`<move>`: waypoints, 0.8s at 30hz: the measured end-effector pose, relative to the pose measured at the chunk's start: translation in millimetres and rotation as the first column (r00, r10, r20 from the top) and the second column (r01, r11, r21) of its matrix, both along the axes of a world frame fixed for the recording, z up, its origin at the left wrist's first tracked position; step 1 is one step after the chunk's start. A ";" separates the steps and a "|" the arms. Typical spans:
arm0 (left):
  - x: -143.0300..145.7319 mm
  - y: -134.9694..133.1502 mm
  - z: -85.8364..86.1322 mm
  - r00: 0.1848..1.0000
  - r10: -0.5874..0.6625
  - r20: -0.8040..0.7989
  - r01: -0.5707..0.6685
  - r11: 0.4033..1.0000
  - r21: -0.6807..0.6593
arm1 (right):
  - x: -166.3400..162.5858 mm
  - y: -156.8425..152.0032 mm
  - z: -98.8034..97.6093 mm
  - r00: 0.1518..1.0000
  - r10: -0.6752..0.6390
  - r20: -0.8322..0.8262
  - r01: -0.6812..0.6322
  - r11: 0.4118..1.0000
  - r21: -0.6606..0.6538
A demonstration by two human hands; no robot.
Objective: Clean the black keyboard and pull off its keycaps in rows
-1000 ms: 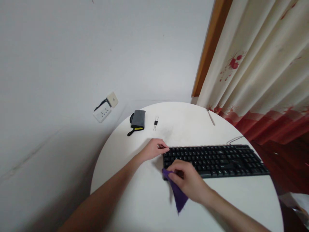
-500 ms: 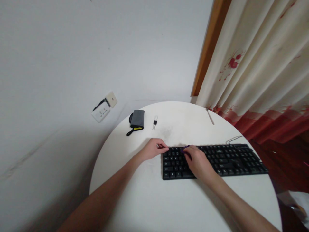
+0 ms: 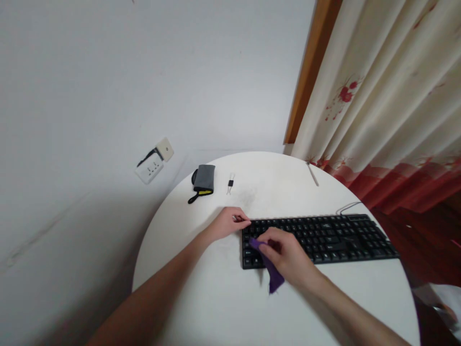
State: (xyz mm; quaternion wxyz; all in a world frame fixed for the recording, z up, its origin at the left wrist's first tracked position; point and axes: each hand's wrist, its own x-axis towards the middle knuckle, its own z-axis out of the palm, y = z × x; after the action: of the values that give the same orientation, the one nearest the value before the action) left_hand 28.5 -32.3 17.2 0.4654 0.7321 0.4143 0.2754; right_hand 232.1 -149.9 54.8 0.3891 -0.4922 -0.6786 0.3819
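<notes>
Purple cloth [image 3: 274, 278] is pinched between the thumb and fingers of the right hand [image 3: 286, 252]. Its top is bunched at those fingertips, over the left end of the black keyboard [image 3: 331, 240], and its tail hangs nearer than the fingers, past the front edge. The keyboard lies flat on the white table [image 3: 201, 307]. At its far left corner, the left hand [image 3: 227, 223] touches it with bent fingers; I can't tell if they grip or only rest. Beyond the left fingers lie a clip [image 3: 231, 183] and a grey pouch [image 3: 204, 178]. This looks like the rubbing part. Another rub would call for a snug pinch and a steady keyboard.
</notes>
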 end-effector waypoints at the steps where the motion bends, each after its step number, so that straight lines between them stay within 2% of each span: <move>1: 0.5 -0.2 0.7 1.000 0.001 0.000 -0.001 1.000 -0.005 | 11.0 8.1 1.2 0.998 -0.046 -0.030 0.045 0.999 -0.022; 3: 1.2 -0.7 1.8 1.000 0.004 0.001 -0.003 1.000 -0.012 | 35.1 24.7 2.9 0.981 -0.187 -0.057 0.186 0.982 -0.012; 6: 1.2 -1.0 2.5 1.000 0.008 0.003 -0.008 1.000 -0.011 | 66.7 44.4 2.0 0.883 -0.468 0.017 0.457 0.868 0.196; 8: 0.8 -1.0 2.5 1.000 0.012 0.006 -0.012 1.000 -0.013 | 76.7 51.3 -2.0 0.836 -0.537 0.112 0.481 0.816 0.319; 10: 0.6 -1.0 2.6 1.000 0.012 0.001 -0.012 1.000 -0.017 | 74.4 52.8 -8.4 0.832 -0.501 0.239 0.407 0.844 0.350; 13: 1.0 -1.4 3.8 1.000 0.011 -0.012 -0.011 1.000 -0.016 | 52.2 46.4 -19.3 0.829 -0.351 0.435 0.235 0.925 0.298; 16: 2.2 -2.5 6.3 1.000 0.019 -0.015 -0.019 1.000 -0.005 | 23.7 33.5 -26.3 0.788 -0.266 0.555 0.112 0.948 0.296; 21: 3.8 -3.1 9.7 1.000 0.017 -0.021 -0.017 1.000 0.014 | -4.4 10.5 -25.9 0.865 -0.014 0.501 -0.117 0.967 0.228; 24: 3.2 -2.2 8.3 1.000 0.013 -0.016 -0.013 1.000 0.016 | -8.1 5.1 -21.5 0.905 0.040 0.424 -0.145 0.965 0.218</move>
State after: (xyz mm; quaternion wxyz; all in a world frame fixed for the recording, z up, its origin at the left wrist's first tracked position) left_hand 31.7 -34.5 25.5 0.4543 0.7352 0.4206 0.2760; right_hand 224.0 -144.9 33.3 0.2747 -0.4774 -0.8103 0.1999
